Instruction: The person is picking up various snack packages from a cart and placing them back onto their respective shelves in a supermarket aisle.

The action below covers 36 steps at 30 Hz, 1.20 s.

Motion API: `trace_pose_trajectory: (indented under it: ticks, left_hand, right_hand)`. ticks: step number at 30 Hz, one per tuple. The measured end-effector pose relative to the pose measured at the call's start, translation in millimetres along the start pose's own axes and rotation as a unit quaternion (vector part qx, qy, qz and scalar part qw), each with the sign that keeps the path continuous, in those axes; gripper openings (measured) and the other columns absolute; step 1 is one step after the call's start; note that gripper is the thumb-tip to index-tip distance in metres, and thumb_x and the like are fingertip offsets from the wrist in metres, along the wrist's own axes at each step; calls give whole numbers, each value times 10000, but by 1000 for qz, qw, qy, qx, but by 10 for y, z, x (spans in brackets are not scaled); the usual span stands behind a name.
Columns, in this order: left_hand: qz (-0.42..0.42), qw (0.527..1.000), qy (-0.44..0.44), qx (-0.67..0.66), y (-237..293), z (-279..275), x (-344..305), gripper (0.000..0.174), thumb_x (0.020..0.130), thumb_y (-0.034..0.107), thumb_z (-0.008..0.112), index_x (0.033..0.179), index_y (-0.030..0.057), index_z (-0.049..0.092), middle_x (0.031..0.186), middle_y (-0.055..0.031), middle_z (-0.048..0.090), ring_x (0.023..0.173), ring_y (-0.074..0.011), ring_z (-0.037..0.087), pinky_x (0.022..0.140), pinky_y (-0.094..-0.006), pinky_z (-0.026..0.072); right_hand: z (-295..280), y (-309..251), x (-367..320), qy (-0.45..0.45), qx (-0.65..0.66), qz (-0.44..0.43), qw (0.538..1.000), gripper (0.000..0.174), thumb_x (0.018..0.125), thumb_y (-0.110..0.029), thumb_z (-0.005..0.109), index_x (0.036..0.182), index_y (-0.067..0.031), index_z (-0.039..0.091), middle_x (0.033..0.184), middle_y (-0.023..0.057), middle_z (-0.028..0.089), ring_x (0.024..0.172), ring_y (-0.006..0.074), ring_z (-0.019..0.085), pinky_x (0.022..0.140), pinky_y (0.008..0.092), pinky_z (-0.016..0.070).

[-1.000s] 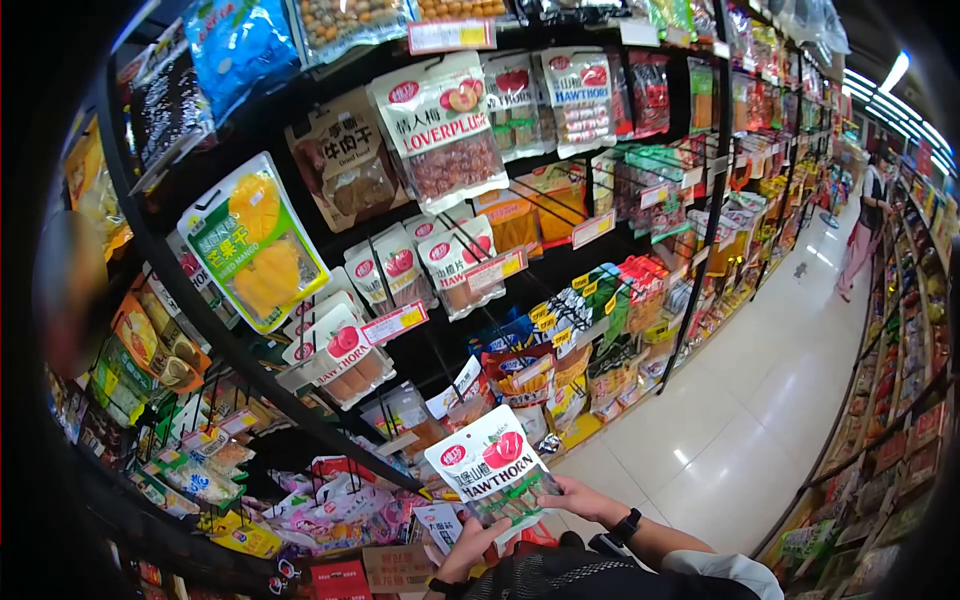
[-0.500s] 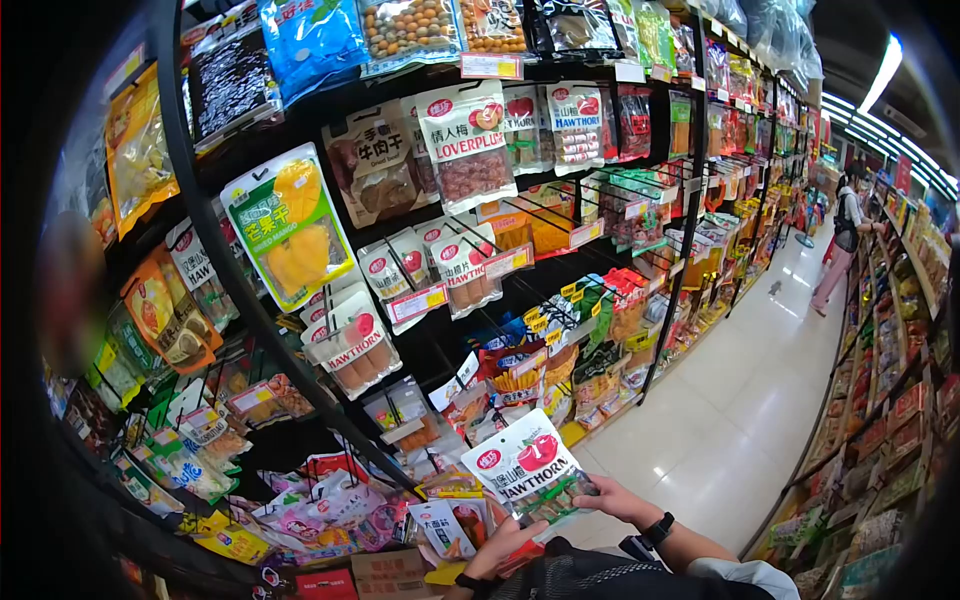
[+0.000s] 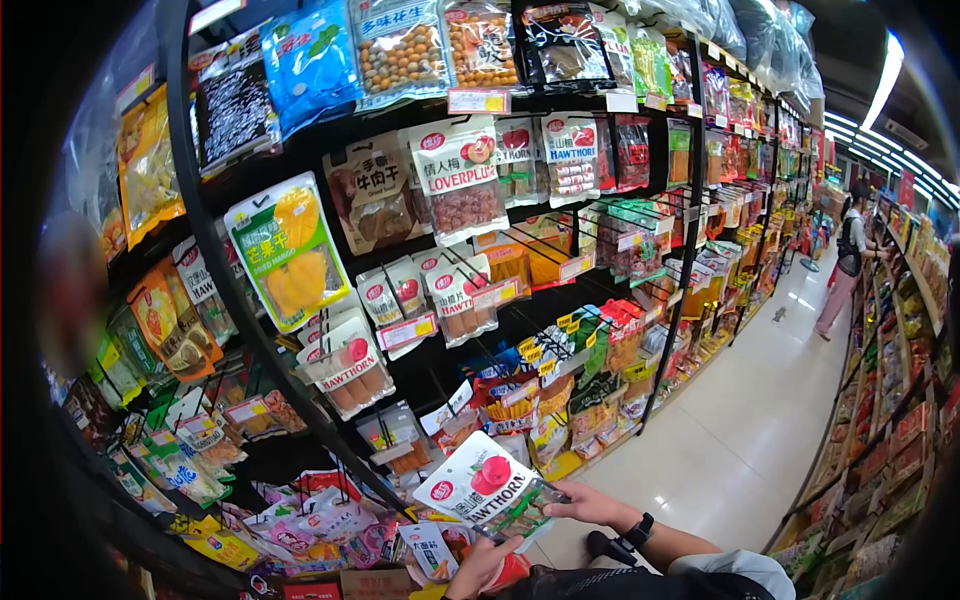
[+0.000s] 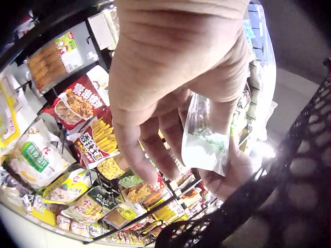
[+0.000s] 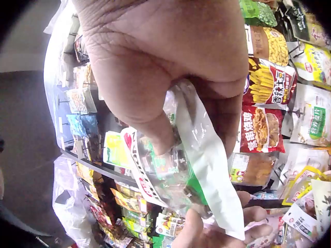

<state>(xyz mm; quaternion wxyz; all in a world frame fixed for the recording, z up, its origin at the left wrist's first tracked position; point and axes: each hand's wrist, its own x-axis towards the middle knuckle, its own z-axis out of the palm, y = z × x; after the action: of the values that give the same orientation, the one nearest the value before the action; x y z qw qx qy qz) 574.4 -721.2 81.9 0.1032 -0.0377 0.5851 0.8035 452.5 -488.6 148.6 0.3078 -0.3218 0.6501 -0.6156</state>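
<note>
A white bag of hawthorn snacks [image 3: 462, 482] with a red fruit picture and a clear lower part is held low in front of me, tilted, at the bottom of the head view. My right hand [image 3: 590, 505] grips its right edge, the thumb over the front near the green pieces. At the lower edge, my left hand [image 3: 480, 567] holds the bag with the thumb on the near side. The right wrist view shows the bag [image 5: 209, 160] from its edge, pinched under the right thumb. In the left wrist view its pale bottom fold [image 4: 207, 152] shows beyond the left palm.
A black shelf rack with hanging snack bags stands ahead, including a dried mango bag [image 3: 288, 255] and a loverplum bag [image 3: 458, 180]. Hawthorn packs [image 3: 350, 365] hang lower. Tiled floor [image 3: 720, 430] runs along the aisle at right, where a person [image 3: 848, 250] stands by the opposite shelf.
The head view has swung, shifting the shelves within it. Both hands keep hold of the hawthorn bag, which now lies more tilted than a second ago.
</note>
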Motion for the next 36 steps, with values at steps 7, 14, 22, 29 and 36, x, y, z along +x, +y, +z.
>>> trace_pose_trajectory:
  ticks: [7,14,22,29,36]
  left_hand:
    - [83,986,63,127,523,394,652,388,891,191,740,1204,-17,641,1110,-50,689,935,-127,636,866,-307,512]
    - [194,966,51,162,1450,1411,1720,372,925,125,687,1261,-6,598,1196,-43,659,1087,-130,586,973,-327,456]
    - [371,921,64,105,2896,2291,2625,418,988,249,613,1315,-3,549,1238,-58,637,1120,-131,590,992,-324,462]
    - [421,894,91,122,3900,2440,3131,352,1026,285,525,1264,25,530,1117,-96,666,928,-182,681,697,-331,578]
    - [382,910,104,121,4149,2437,3307,346,1022,310,534,1240,41,546,1063,-88,678,860,-170,679,603,-314,567]
  right_hand:
    - [-884,-124,207,-19,33,-66,997,455,973,-243,658,1343,-15,525,1175,23,622,1051,84,520,934,284,444]
    - [-2270,-787,257,48,10,-166,985,496,947,-227,683,1346,7,504,1218,52,607,1105,126,535,963,308,444]
    - [-3153,-1994,958,49,176,-331,926,560,955,-173,651,1421,6,397,1300,94,588,1172,158,571,1018,327,456]
    - [-3565,-2980,1451,26,191,-369,909,443,965,-125,619,1360,17,477,1237,91,619,1104,138,595,960,308,478]
    - [-3772,-3180,1639,-5,220,-327,919,391,964,-92,604,1326,12,496,1221,102,631,1080,163,625,935,324,500]
